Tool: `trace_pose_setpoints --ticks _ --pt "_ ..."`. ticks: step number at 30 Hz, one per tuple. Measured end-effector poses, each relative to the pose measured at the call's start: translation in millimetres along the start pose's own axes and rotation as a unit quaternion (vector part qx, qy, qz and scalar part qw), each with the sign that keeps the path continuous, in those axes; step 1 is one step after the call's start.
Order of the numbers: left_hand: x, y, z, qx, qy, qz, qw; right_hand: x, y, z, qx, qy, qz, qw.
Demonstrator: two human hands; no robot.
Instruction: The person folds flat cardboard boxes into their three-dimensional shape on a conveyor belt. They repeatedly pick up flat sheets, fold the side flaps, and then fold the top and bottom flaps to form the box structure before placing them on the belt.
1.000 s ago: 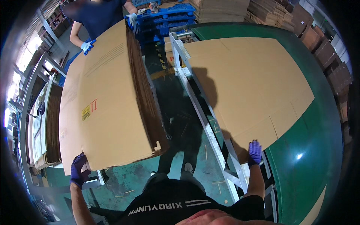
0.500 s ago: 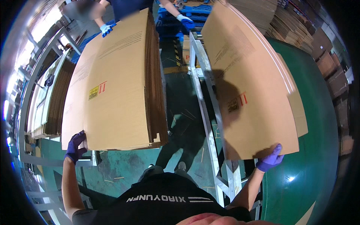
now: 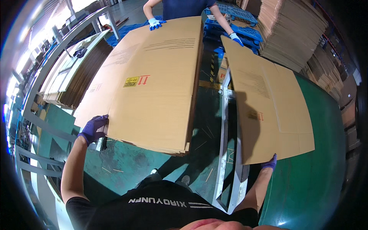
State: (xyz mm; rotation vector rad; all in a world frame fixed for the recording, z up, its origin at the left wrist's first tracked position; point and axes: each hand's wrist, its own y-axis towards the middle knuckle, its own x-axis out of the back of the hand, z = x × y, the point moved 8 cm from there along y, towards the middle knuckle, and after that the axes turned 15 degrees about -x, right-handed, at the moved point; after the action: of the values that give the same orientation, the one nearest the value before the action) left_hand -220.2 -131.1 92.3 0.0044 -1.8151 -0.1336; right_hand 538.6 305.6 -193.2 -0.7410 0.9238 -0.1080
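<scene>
A green floor (image 3: 115, 157) carries thin pale strips (image 3: 209, 175), scattered loose; to the right a green surface (image 3: 306, 184) runs beneath a cardboard sheet (image 3: 295, 111), though contact between them is hard to tell; whatever bears the large cardboard stack (image 3: 157, 103) is mostly hidden; farther left, a pale panel (image 3: 63, 80) tops piled sheets (image 3: 86, 86) and holds a dark bundle (image 3: 79, 52).

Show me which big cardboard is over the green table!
The right sheet: it covers part of the green table, its near edge at the right hand. The left sheet, by the left hand, doesn't.
</scene>
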Motion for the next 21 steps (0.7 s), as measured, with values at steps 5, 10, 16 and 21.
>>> trace_pose_setpoints --ticks 5,10,16,21 --pt "-1.8 2.7 3.4 -0.029 -0.008 -0.020 0.999 -144.4 -118.3 13.8 0.074 -0.039 0.016 0.996" --pt "-0.6 3.3 -1.6 -0.107 0.021 -0.024 0.994 -310.1 -256.0 -85.3 0.130 -0.063 0.207 0.968" --pt "-21.6 -22.2 6.6 -0.126 0.056 -0.096 0.986 -383.0 -310.4 -407.6 0.044 -0.148 0.187 0.970" --pt "-40.1 -30.4 9.1 -0.151 -0.005 -0.215 0.965 -409.4 -330.5 -627.1 -0.306 -0.136 0.263 0.905"
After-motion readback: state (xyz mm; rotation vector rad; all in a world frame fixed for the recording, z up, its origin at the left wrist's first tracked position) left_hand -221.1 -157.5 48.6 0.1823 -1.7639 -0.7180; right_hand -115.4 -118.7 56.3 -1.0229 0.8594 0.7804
